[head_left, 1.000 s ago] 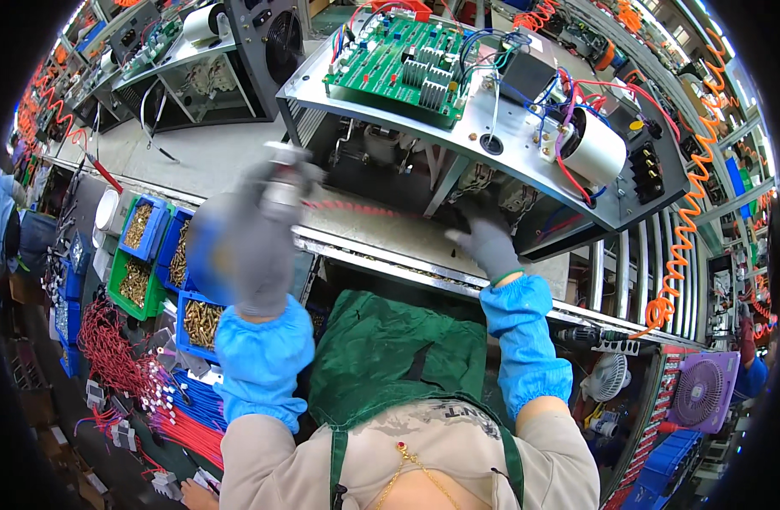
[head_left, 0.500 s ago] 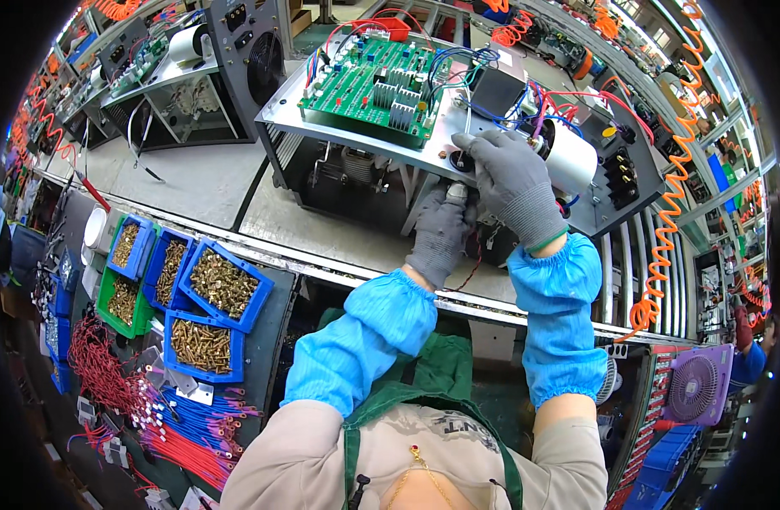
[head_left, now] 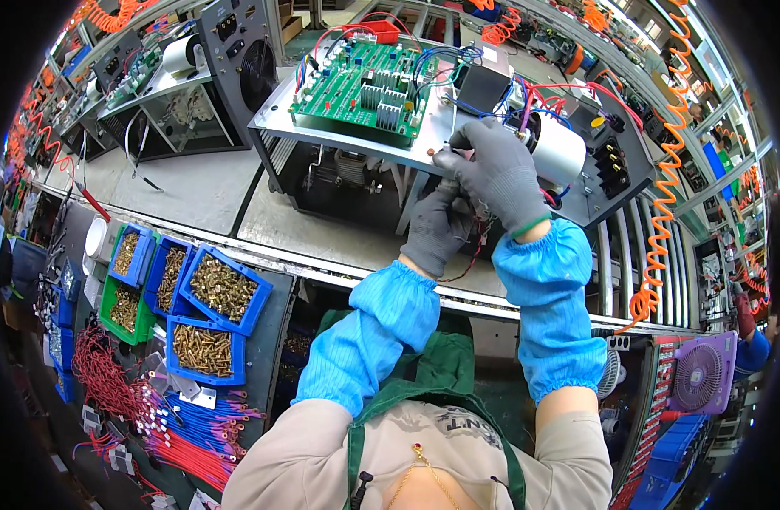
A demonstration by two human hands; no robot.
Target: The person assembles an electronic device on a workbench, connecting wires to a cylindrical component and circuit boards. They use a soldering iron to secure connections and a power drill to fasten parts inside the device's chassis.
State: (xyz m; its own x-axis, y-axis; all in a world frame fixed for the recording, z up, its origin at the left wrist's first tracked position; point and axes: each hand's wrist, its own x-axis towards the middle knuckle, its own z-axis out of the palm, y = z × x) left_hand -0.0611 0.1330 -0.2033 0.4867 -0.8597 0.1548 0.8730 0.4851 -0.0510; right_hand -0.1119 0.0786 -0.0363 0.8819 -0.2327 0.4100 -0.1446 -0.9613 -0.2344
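My right hand (head_left: 500, 174), in a grey glove, is closed at the front edge of a metal chassis plate (head_left: 279, 117). Its thumb and fingers press together, and what lies between them cannot be made out. Just below the same edge, my left hand (head_left: 435, 228) is gloved too, with curled fingertips reaching up under the plate. Whatever it grips is hidden. A thin dark red wire (head_left: 477, 255) hangs beside the left hand. On the plate sit a green circuit board (head_left: 339, 100) with finned heat sinks, a dark block (head_left: 483, 89) and a white cylinder (head_left: 560, 153).
Left of me stand blue bins (head_left: 262, 297) and a green bin (head_left: 110, 319) of brass-coloured screws and fittings. Bundled red wires (head_left: 186, 450) lie nearer. An orange coiled hose (head_left: 666, 195) hangs at right, above a purple fan (head_left: 700, 374). Another chassis (head_left: 173, 93) stands at the far left.
My right fingers have drawn in toward the plate's edge and closed over the dark round part that showed there. The left hand stays below the edge. The whole view has shifted slightly.
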